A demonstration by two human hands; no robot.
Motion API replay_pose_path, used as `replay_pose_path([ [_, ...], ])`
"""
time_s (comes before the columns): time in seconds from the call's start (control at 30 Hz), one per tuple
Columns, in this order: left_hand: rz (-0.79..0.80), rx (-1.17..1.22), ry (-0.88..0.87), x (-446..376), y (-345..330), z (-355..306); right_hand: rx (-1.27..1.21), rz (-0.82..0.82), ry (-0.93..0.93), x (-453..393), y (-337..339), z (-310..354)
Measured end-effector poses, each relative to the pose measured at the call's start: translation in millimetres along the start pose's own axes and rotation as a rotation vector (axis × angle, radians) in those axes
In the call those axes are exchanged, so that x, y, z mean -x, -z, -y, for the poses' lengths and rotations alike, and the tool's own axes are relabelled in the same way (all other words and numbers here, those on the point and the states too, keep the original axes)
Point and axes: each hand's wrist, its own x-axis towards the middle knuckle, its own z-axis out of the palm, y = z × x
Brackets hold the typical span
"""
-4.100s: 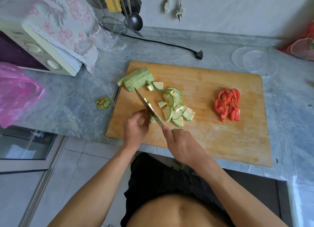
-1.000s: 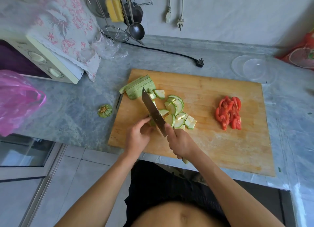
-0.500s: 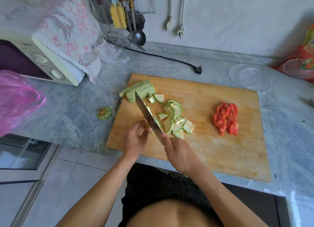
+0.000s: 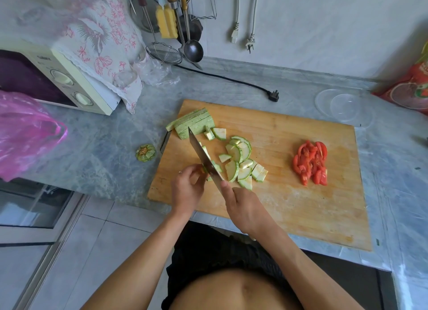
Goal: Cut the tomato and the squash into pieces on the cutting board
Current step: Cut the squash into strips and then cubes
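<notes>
our right hand (image 4: 245, 207) grips the knife (image 4: 203, 156). left hand (image 4: 187, 187) curls round a squash piece (image 4: 214, 168). tomato slices (image 4: 311, 162) on the cutting board (image 4: 301, 205).

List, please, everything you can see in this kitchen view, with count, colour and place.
cutting board: one, wooden, on the counter
tomato pieces: one pile, red, board's right
squash slices: one pile, pale green, board's middle
squash strips: one stack, green, board's far left corner
squash stem end: one, green, counter left of board
knife: one, steel, over the squash
microwave: one, cream, far left
plastic bag: one, pink, left edge
left hand: holds squash
right hand: grips knife
</notes>
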Motion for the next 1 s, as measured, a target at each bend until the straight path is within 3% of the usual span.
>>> replay_pose_path([
  [0.73,0.024,0.012,0.016,-2.2,2.7,-8.5,0.073,0.039,-0.040,-8.8,-1.4,4.6],
  [1.0,0.013,0.018,0.032,-2.3,1.5,-6.2,-0.021,0.001,-0.037,-14.3,-1.0,6.7],
])
